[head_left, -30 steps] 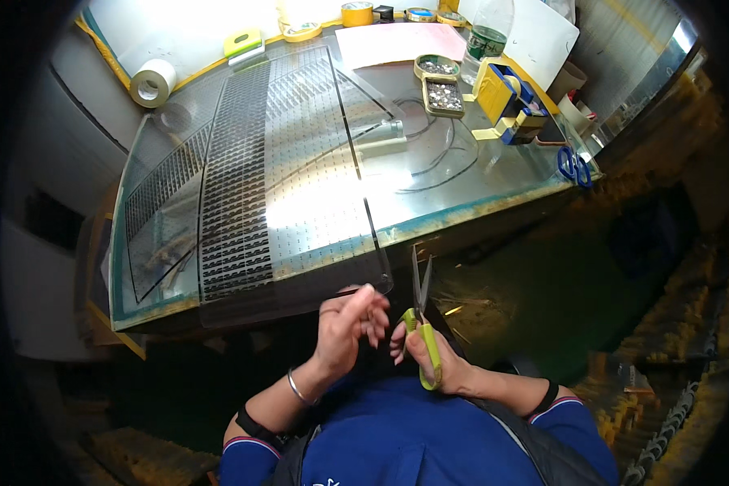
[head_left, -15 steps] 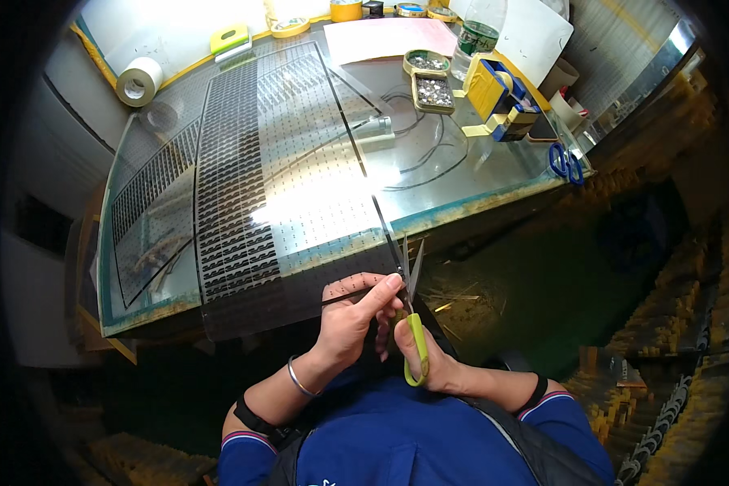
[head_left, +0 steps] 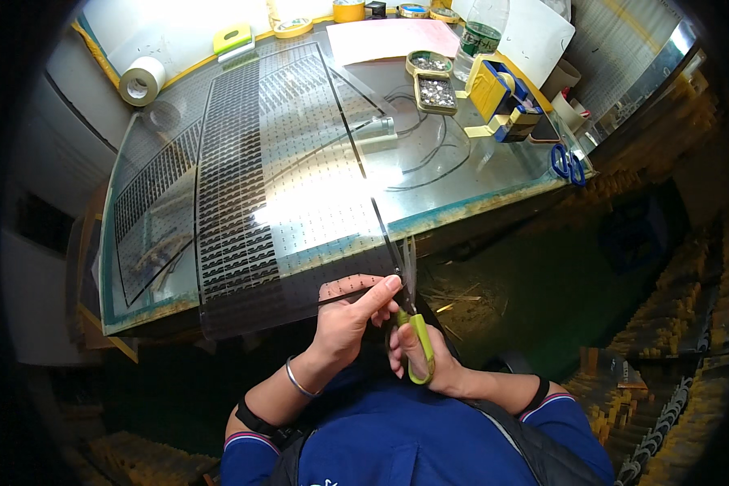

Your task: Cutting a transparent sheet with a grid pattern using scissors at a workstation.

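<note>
A large clear film sheet [head_left: 316,186] with a black printed pattern and dark borders lies over the glass-topped table and hangs past its front edge. My left hand [head_left: 350,312] is closed on the sheet's near right corner, thumb on top and fingers beneath. In my right hand [head_left: 437,360] is a pair of green-handled scissors [head_left: 421,348], with my thumb at one handle loop. The blades point away from me beside the sheet's dark right border, close to my left fingertips, and stand nearly together. Whether they touch the film I cannot tell.
On the glass table [head_left: 494,174] stand a yellow-blue tape dispenser [head_left: 494,93], a plastic bottle [head_left: 476,44] and tins of small metal parts [head_left: 435,93]. Blue scissors [head_left: 567,165] lie at the right edge. A white tape roll [head_left: 142,81] sits far left, pink paper [head_left: 393,40] at the back.
The scissor blades have come closer together. My right hand has shifted slightly right, its fingers now showing below the handles. My left hand keeps its hold on the sheet.
</note>
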`<state>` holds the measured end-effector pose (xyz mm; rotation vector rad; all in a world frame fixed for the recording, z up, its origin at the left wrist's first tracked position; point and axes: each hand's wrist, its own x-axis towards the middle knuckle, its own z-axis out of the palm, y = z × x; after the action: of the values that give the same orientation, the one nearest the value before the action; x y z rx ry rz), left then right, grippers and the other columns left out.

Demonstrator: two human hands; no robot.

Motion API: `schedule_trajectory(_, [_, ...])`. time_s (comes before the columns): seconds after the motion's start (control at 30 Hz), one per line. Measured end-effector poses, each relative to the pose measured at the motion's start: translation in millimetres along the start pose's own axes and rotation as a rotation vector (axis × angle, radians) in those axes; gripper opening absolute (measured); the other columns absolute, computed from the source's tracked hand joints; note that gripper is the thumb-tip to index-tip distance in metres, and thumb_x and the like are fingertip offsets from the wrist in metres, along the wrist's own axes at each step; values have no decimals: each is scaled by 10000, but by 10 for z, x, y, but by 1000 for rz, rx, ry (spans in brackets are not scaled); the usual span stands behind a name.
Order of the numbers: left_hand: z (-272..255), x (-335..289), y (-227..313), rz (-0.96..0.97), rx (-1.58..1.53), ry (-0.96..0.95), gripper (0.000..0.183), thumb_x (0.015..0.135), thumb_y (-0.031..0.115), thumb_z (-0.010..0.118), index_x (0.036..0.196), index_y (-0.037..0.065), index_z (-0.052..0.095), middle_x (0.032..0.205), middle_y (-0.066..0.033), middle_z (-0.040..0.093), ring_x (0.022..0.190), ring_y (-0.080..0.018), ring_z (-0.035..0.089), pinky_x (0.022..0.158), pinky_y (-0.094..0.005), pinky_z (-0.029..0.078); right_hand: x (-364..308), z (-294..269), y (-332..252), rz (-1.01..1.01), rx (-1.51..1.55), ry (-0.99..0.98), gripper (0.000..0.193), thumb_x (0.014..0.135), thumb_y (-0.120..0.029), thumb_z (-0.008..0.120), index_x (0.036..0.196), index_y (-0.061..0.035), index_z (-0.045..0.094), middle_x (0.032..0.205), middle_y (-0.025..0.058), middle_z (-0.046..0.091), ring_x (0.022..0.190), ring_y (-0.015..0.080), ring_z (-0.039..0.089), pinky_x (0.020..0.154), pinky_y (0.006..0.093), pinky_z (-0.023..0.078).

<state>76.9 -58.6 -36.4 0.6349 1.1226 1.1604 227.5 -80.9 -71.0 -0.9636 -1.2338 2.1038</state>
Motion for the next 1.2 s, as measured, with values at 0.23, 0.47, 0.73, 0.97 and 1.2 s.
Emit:
schedule_trajectory(0.23, [-304,-431,-56,353,579,-271,210,732,112,704,887,-9,632,696,-67,625,617,-132,607,592,-241,500,113,-186,-56,-399,128,233,355,916,-392,401,958,-41,434,840,28,447,763,101,472,667,258,430])
schedule_trajectory(0.47, [-741,-644,777,1026,1846,227,311,641,51,678,948,50,625,976,-125,599,944,-283,577,770,-372,493,311,-365,-154,-498,153,299,317,926,-330,379,882,-25,451,771,60,463,687,134,490,628,276,437])
schedule_trajectory(0.73, [-1347,-606,1682,933,318,743,155,899,124,491,898,1,585,829,-23,597,671,-102,562,614,-260,492,271,-489,-126,-441,187,302,330,920,-352,403,887,-29,462,781,56,478,686,129,502,629,276,452])
schedule_trajectory(0.97, [-2581,-327,2150,983,190,803,127,888,101,512,885,4,593,839,-2,598,715,-68,538,660,-216,446,261,-527,-124,-446,237,331,329,916,-346,417,880,-22,468,774,59,482,684,131,505,620,280,453])
schedule_trajectory(1.2, [-3243,238,2311,789,262,810,186,872,113,543,994,-23,579,865,-44,608,747,-94,556,699,-231,454,237,-506,-103,-427,143,351,334,909,-376,413,872,-46,447,756,63,460,639,134,479,603,286,446])
